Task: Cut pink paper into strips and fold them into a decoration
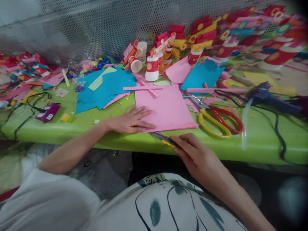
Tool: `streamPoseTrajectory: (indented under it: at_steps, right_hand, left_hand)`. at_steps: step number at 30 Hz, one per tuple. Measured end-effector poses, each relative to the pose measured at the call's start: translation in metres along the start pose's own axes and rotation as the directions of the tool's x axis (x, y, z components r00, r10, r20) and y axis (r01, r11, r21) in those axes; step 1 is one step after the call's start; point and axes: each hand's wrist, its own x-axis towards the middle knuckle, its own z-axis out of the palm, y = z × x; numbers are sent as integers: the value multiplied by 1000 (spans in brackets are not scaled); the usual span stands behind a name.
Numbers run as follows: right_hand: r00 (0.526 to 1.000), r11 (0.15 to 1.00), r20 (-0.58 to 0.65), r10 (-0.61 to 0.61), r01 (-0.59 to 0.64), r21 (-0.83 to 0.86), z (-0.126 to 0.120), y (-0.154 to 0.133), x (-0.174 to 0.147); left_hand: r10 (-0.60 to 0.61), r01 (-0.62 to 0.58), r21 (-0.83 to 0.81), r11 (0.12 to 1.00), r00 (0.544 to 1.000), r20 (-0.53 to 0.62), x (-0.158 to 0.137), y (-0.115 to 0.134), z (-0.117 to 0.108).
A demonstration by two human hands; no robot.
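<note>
We judge the step in hand to be cutting or parting the pink paper [168, 107], which lies near the front edge of the green table [115, 141], about midway between its visible ends. From here, we would say the next move calls for firm pressure on the sheet, a steady line for the blade and fingertips kept clear of it.

Our left hand [133, 122] rests palm down with its fingers spread wide, holding nothing, pressing over the paper's near left corner. Our right hand [198, 152] is closed around a cutter knife [165, 138], its blade pointing left, at the paper's near edge (we cannot tell whether the tip has slipped between layers).

Two crossed pink strips [141, 88] lie over the paper's far edge. To the right, the scissors [202, 105] lie with their handles toward the table's front edge, and farther right is a glue gun [274, 100]. Blue sheets [103, 88] spread to the left, and a red-and-white cup [152, 68] stands just beyond the paper.
</note>
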Motion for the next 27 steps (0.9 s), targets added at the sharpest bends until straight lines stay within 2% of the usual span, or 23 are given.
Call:
streamPoseTrajectory:
  at_steps: [17, 27]
  right_hand:
    - [999, 1000, 35, -16, 16, -8, 11, -11, 9]
    - [999, 1000, 49, -3, 2, 19, 11, -13, 9]
  left_hand:
    - [21, -20, -17, 1000, 999, 50, 1, -3, -2]
    - [41, -40, -27, 999, 999, 28, 0, -4, -1]
